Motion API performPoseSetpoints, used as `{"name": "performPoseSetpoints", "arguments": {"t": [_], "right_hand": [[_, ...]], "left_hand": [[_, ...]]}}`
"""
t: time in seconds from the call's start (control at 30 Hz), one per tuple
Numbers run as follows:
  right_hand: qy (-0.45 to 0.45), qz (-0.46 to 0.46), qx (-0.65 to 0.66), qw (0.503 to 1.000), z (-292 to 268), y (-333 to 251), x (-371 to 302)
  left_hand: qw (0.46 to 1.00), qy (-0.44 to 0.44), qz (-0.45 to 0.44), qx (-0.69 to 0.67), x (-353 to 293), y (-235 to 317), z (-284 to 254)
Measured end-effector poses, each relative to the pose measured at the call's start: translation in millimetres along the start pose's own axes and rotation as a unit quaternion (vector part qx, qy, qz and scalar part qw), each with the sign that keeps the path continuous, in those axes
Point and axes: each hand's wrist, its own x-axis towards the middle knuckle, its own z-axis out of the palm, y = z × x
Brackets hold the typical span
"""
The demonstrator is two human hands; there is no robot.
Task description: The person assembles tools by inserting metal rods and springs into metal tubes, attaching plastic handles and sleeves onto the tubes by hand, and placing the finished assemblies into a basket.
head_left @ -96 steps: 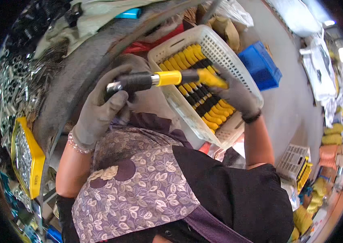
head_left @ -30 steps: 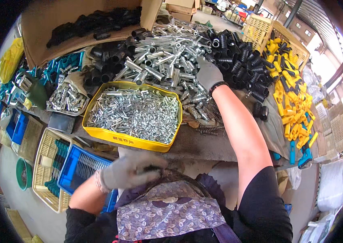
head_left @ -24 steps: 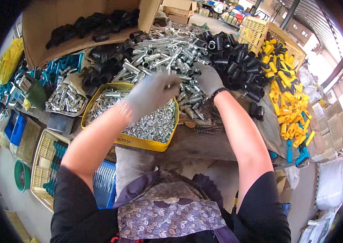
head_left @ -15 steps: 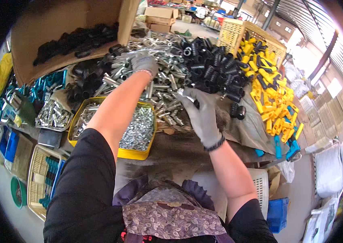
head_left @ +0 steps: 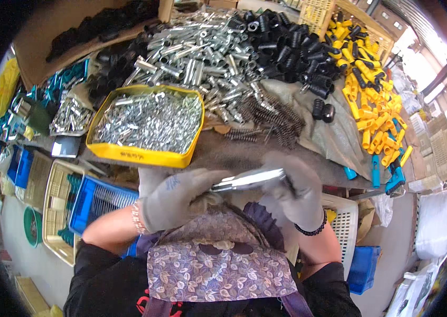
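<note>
A shiny metal tube (head_left: 248, 180) lies nearly level above my lap, in front of the patterned apron. My left hand (head_left: 178, 199), in a grey glove, is closed around the tube's left end. At the other end, my gloved right hand (head_left: 298, 186) is closed about the tip; its fingers are partly smeared by motion. Whether a smaller part sits at that tip I cannot make out. Just beyond my hands stands a yellow tray (head_left: 147, 158) of small metal pieces. Past it spreads a heap of metal tubes (head_left: 194, 53), with dark coil springs (head_left: 281, 120) at its near right.
Black ribbed sleeves (head_left: 297, 50) and yellow grips (head_left: 376, 121) are piled toward the right on a grey cloth (head_left: 329, 137). A cardboard box (head_left: 38, 47) stands at far left. Below the table's edge are a blue crate (head_left: 96, 198), a green basin (head_left: 32, 227) and a white crate (head_left: 347, 227).
Both hands have drawn back from the heap toward my body and come together. My left hand now holds a metal tube, brought across to my right hand. The view has tipped downward.
</note>
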Motion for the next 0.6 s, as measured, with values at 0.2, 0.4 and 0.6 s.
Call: {"name": "performPoseSetpoints", "arguments": {"t": [0.2, 0.4, 0.6], "right_hand": [[-0.110, 0.126, 0.125, 0.978, 36, 1, -22], [0.139, 0.232, 0.552, 0.789, 45, -6, -20], [-0.326, 0.150, -0.117, 0.926, 62, 2, -21]], "left_hand": [[0.971, -0.047, -0.062, -0.226, -35, -21, 47], [0.967, 0.037, -0.099, -0.232, -48, -32, 47], [0.996, -0.058, -0.056, 0.047, -60, -41, 38]]}}
